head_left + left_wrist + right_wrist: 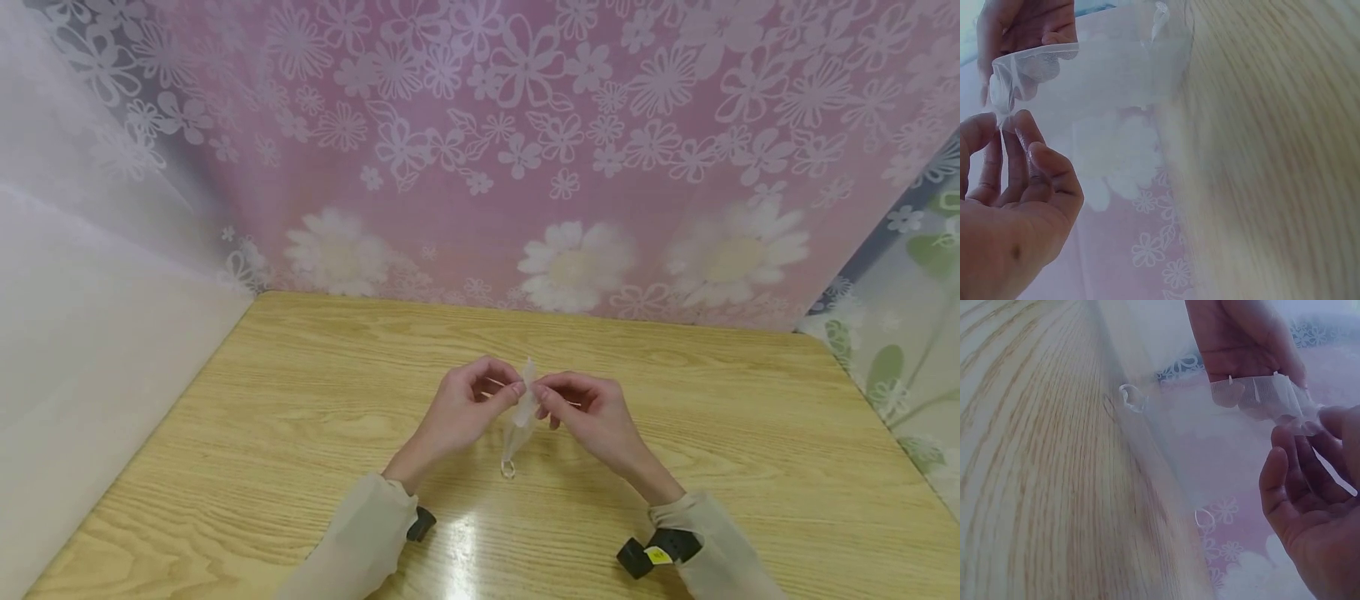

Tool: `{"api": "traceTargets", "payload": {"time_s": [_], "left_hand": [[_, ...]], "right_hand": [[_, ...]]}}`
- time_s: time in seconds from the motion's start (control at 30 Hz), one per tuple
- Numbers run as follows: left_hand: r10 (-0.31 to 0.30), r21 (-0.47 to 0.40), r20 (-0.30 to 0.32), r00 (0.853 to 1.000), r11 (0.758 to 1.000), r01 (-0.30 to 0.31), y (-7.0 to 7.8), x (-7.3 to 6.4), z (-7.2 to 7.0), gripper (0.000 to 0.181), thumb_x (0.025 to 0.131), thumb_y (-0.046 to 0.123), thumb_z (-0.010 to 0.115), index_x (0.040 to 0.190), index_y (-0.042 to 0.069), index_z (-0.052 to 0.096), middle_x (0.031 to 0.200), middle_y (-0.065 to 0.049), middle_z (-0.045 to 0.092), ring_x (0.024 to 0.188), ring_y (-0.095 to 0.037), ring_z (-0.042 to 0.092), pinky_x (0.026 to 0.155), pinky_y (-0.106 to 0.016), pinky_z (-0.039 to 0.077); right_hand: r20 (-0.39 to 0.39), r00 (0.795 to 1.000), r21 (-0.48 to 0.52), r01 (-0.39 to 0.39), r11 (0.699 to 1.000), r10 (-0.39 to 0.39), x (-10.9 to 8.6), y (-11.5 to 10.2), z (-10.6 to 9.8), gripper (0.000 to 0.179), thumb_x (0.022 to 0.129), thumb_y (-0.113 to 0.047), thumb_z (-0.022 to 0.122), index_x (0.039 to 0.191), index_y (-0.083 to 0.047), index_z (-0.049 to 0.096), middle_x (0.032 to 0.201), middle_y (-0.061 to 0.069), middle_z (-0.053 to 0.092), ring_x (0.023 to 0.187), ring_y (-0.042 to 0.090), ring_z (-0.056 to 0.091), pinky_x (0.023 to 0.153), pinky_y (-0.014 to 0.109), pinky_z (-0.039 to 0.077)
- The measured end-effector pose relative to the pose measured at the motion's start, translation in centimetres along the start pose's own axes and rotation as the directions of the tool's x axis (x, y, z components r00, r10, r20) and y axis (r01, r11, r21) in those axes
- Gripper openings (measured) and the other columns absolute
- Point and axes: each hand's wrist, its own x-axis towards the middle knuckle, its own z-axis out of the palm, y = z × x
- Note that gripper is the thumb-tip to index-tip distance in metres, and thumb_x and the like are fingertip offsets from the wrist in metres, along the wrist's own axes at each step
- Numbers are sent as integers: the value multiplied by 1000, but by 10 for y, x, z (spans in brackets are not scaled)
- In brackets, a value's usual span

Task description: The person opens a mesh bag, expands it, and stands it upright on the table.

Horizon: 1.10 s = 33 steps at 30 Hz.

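Between both hands, above the table, hangs a small sheer white mesh bag (522, 410) with a thin white cord loop (508, 469) at its lower end. My left hand (474, 402) pinches one side of its upper edge between thumb and fingertips. Opposite, my right hand (588, 408) pinches the other side, close to the left fingertips. In the left wrist view the mesh (1110, 78) is see-through, and fingers show behind it. A white loop (1132, 400) dangles from the bag in the right wrist view. Nothing solid is visible inside it.
A wood-grain table (300, 400) spreads beneath the hands. Behind it hangs a pink curtain (450, 208) with white flowers. Pale fabric (97, 292) borders the left side, and a leaf-patterned curtain (900, 367) the right. Black bands (675, 546) circle the wrists.
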Motion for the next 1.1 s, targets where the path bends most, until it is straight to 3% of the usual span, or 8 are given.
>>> {"api": "traceTargets", "payload": {"time_s": [0.23,0.47,0.7,0.9,1.1], "left_hand": [[31,15,-21,999,999,-30,1,0,0,10,98,22,71,105,15,70,99,-4,75,90,-15,68,74,-26,55],[18,5,-55,998,1000,-18,1,1,-3,16,96,24,73,110,17,69,93,-1,69,84,-12,64,74,-26,54],[-14,24,-33,999,1000,15,3,1,-3,19,99,34,69,115,23,71,94,1,68,83,-15,66,71,-27,54],[-31,17,-61,998,999,32,4,1,-3,12,101,29,67,108,21,73,94,-1,71,87,-29,70,67,-27,52],[-30,-41,-62,998,999,27,2,1,-3,7,99,24,69,105,19,70,98,-2,71,82,-16,71,67,-27,50]], "right_hand": [[-70,997,-30,-25,999,23,1,-1,3,5,95,-3,71,99,1,71,86,-5,70,68,9,65,58,26,57],[-157,986,-35,-59,998,53,3,-3,2,8,93,-4,73,96,2,70,82,-7,68,66,6,62,57,24,57],[-110,993,-48,-44,998,39,3,-5,1,6,93,-4,74,98,-2,71,89,-7,71,71,6,63,61,22,57],[-80,994,-58,-79,995,74,3,-7,0,9,95,-9,73,103,-5,73,92,-5,72,73,6,63,60,23,57],[-15,989,-96,-150,984,149,2,-7,-4,16,99,-18,69,109,-6,73,85,5,68,63,14,60,53,31,55]]}}
